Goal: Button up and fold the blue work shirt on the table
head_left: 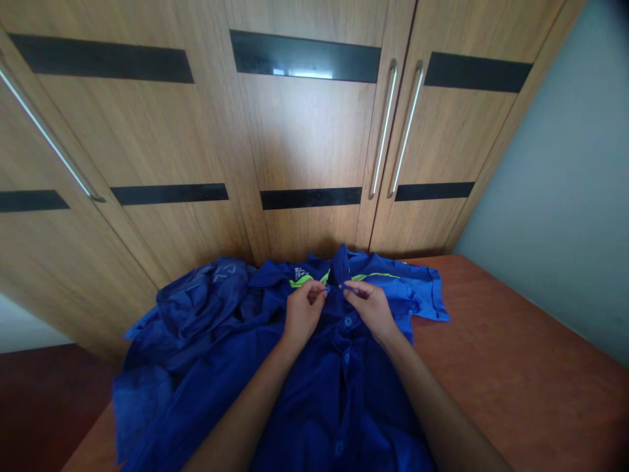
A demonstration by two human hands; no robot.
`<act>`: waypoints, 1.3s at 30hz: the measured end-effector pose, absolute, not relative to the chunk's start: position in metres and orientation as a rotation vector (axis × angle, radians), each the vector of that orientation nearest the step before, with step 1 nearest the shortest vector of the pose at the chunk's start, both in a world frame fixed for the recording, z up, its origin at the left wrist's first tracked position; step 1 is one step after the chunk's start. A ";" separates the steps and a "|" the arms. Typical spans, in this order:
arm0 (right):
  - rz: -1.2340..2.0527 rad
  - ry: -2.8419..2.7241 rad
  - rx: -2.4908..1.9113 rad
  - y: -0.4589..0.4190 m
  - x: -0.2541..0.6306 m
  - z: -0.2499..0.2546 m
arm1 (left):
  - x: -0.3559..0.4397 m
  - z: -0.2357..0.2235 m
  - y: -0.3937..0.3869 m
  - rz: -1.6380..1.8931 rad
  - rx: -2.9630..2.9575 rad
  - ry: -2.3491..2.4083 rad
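A dark blue button-up shirt [275, 373] with neon green trim at the collar lies face up on a reddish-brown table [515, 367], collar toward the wardrobe. My left hand [304, 311] pinches the left edge of the placket just below the collar. My right hand [371, 305] pinches the right edge at the same height. Both hands are closed on the fabric at the top button, their fingertips nearly touching. Several blue buttons run down the front between my forearms. The left sleeve is bunched up.
A wooden wardrobe [304, 131] with black stripes and long metal handles [398, 128] stands right behind the table. A grey wall [570, 196] is on the right. Dark floor [44, 400] shows at the lower left, beyond the table edge.
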State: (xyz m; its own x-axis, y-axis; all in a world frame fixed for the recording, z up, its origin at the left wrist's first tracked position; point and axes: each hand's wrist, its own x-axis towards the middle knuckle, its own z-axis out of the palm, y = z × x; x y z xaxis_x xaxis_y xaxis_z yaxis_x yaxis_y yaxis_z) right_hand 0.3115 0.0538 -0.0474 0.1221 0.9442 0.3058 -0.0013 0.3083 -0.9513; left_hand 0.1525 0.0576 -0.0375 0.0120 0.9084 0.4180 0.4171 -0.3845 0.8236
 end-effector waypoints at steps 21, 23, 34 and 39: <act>0.950 -1.426 -1.047 0.048 0.302 -0.060 | 0.154 -0.039 0.040 1.442 1.892 1.385; 0.942 -1.437 -1.053 0.046 0.301 -0.059 | 0.155 -0.039 0.040 1.430 1.890 1.401; 0.780 -1.703 -1.124 0.038 0.294 -0.053 | 0.157 -0.047 0.042 1.387 1.697 1.412; 0.724 -1.866 -1.160 0.034 0.291 -0.056 | 0.157 -0.050 0.047 1.339 1.550 1.293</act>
